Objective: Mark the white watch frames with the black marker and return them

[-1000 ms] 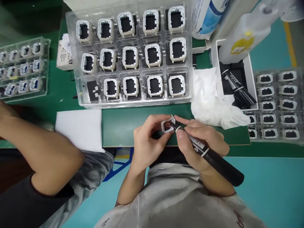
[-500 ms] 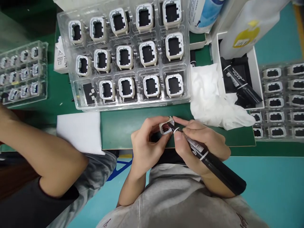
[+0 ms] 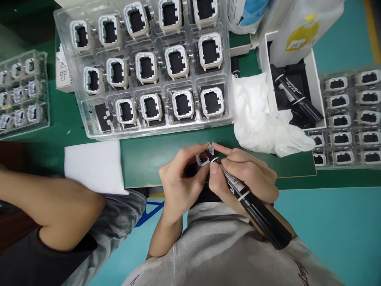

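Observation:
Between thumb and fingers, my left hand [image 3: 183,178] pinches a small white watch-case frame [image 3: 202,159] above the front edge of the green table. My right hand [image 3: 245,174] grips a black marker pen [image 3: 258,210], its cap end pointing down and right. The marker's tip reaches into the frame's opening; whether it touches the inner wall I cannot make out. My right index finger stretches to the frame's far side. Beyond the hands, a clear plastic tray [image 3: 166,129] holds rows of similar watch-case frames [image 3: 182,104], with one front-left pocket holding no frame.
A crumpled white cloth [image 3: 256,119] lies right of the tray, beside a white box [image 3: 320,91] holding a bottle [image 3: 306,35] and markers [image 3: 297,95]. A folded white cloth [image 3: 92,163] sits left. A co-worker's arm [image 3: 59,198] reaches in there. More trays [image 3: 339,131] stand right.
The view has shifted slightly, so the tray and boxes appear further left and up. The marker's rear end has swung left and a little down; both hands keep their grips.

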Available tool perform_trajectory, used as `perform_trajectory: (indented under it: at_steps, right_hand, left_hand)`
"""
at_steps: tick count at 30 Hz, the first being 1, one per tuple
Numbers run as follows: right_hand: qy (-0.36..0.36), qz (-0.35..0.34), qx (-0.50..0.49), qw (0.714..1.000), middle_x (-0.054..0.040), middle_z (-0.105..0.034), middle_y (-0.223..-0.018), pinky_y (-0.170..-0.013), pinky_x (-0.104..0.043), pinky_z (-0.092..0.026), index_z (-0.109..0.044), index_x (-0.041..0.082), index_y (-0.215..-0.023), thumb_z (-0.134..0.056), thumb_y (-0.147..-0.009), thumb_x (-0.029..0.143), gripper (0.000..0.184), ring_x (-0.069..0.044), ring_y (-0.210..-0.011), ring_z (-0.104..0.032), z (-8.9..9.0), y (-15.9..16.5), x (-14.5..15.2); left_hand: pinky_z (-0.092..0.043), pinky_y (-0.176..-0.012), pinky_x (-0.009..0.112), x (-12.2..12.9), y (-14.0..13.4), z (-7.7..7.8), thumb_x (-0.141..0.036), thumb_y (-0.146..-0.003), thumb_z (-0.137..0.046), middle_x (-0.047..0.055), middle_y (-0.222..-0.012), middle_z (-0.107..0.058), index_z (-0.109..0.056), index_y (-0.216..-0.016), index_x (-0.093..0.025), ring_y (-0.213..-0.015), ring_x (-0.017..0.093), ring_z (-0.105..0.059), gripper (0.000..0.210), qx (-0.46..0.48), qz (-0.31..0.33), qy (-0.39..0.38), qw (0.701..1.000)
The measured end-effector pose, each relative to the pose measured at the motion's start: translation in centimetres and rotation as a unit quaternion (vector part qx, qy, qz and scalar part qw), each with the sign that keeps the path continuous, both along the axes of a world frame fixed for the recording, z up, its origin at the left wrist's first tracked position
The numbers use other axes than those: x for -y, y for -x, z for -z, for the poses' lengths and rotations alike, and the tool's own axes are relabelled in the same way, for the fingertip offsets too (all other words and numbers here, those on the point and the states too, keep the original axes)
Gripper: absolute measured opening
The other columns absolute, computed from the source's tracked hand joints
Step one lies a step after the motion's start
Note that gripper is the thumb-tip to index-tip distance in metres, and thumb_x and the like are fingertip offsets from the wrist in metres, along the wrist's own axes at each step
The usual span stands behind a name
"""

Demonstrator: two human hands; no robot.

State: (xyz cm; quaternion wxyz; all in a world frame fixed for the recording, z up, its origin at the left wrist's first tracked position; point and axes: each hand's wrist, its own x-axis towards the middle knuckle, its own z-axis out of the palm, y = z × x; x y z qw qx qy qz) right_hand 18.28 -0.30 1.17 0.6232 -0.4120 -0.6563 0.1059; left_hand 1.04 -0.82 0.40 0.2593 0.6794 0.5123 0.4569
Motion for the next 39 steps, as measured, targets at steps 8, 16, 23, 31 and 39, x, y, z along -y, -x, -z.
perform_trajectory:
  at_steps: [8,16,23,31,39]
  right_hand:
    - [0.003,0.008,0.015,1.0,0.0068,-0.072,-0.08,-0.105,-0.038,-0.091,-0.067,0.03,-0.103,-0.083,-0.109,0.006,0.029,-0.015,-0.064,-0.074,-0.1,-0.1,-0.1]
    - [-0.007,0.041,-0.001,0.999,0.0098,-0.069,-0.073,-0.1,-0.038,-0.092,-0.06,0.032,-0.091,-0.082,-0.112,0.009,0.038,-0.013,-0.058,-0.071,0.2,1.0,-0.1]
    - [0.007,0.02,0.02,1.0,0.0071,-0.076,-0.08,-0.102,-0.038,-0.092,-0.066,0.031,-0.099,-0.082,-0.11,0.007,0.031,-0.016,-0.065,-0.081,-0.1,0.1,-0.1]
    - [0.004,0.016,0.023,1.0,0.0067,-0.078,-0.077,-0.098,-0.033,-0.091,-0.066,0.032,-0.095,-0.086,-0.106,0.006,0.034,-0.02,-0.078,-0.092,-0.2,0.1,-0.1]
    - [0.017,0.0,0.028,0.999,0.0074,-0.079,-0.078,-0.101,-0.037,-0.092,-0.066,0.032,-0.096,-0.086,-0.105,0.003,0.036,-0.02,-0.074,-0.09,-0.4,-0.2,0.0]
  left_hand:
    - [-0.075,-0.086,0.024,-0.1,-0.3,-0.3,-0.01,-0.108,-0.09,-0.003,-0.119,-0.098,-0.091,-0.142,-0.032,-0.09,0.014,-0.09,0.04,0.007,-0.001,-0.014,1.0]
    - [-0.077,-0.084,0.029,0.3,0.0,0.0,-0.025,-0.116,-0.091,0.0,-0.122,-0.099,-0.091,-0.141,-0.032,-0.092,0.017,-0.093,0.026,-0.014,-0.021,-0.011,1.0]
    - [-0.077,-0.087,0.028,0.0,-0.2,-0.1,-0.012,-0.111,-0.091,-0.002,-0.124,-0.099,-0.091,-0.143,-0.034,-0.094,0.017,-0.094,0.039,0.006,-0.005,-0.023,1.0]
    - [-0.078,-0.085,0.027,0.2,-0.1,0.0,-0.017,-0.112,-0.089,-0.001,-0.124,-0.1,-0.092,-0.141,-0.032,-0.091,0.016,-0.093,0.033,-0.009,-0.019,-0.02,1.0]
    - [-0.077,-0.081,0.027,0.2,0.0,0.1,-0.021,-0.112,-0.09,0.001,-0.121,-0.099,-0.091,-0.138,-0.03,-0.089,0.016,-0.092,0.028,-0.018,-0.028,-0.013,0.999]
